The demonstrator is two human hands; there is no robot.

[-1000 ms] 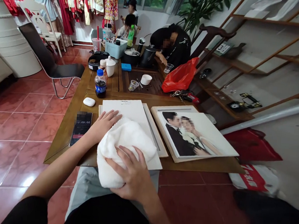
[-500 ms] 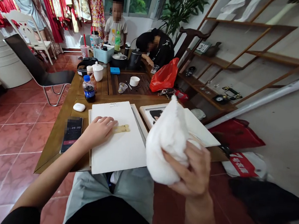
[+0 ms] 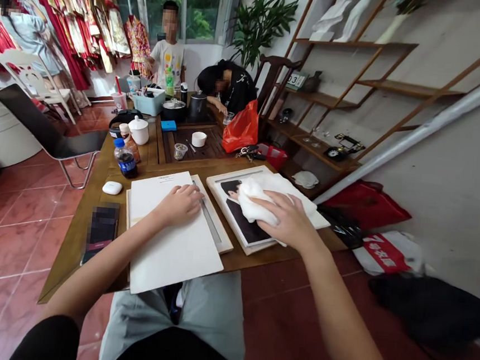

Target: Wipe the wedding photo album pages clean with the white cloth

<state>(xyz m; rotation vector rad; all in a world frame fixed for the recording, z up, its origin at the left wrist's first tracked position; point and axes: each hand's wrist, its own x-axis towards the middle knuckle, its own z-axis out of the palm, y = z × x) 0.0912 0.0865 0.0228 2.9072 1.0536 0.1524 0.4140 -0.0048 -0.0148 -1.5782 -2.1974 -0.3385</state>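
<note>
Head view: right hand and towel now down on framed portrait

A wooden table carries a white oval earbud case and a black smartphone near its left edge, a blue-capped plastic soda bottle at the far left, and a dark wooden tea tray beyond; an orange-red plastic bag stands past the tray's right corner.

I'm in what looks like a bridal-wear and portrait shop. At my eleven o'clock, red and gold embroidered gowns hang in a row along the wall. A framed portrait of a suited figure lies on the desk at twelve o'clock, with a tea tray farther along it. Wooden display shelves climb the wall at two o'clock, above a red-tiled floor.
</note>
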